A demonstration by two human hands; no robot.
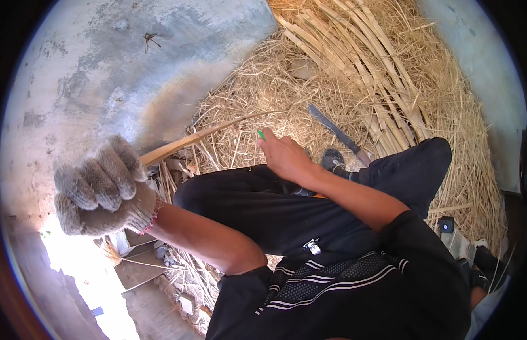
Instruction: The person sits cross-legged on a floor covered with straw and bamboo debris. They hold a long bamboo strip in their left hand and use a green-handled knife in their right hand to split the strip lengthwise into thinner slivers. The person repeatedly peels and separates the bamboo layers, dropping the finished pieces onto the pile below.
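My left hand (104,184), in a grey knitted work glove, is raised at the left with its fingers curled into a fist around a long split bamboo strip (189,139). From the fist the strip runs right, narrowing to a thin end over the shavings. Bare and closed, my right hand (287,160) is above my dark trousers, beneath the strip's thinner part. A small green piece (261,135) pokes out at its fingertips; the rest is hidden, so its kind is unclear. Beyond that hand lies a long dark-bladed knife (334,127) with a wooden handle.
Pale shavings (462,124) cover the ground around my crossed legs. A bundle of split strips (382,73) lies at the upper right. Weathered walls (93,73) stand left and right. Near my right side sits a small black box (446,224).
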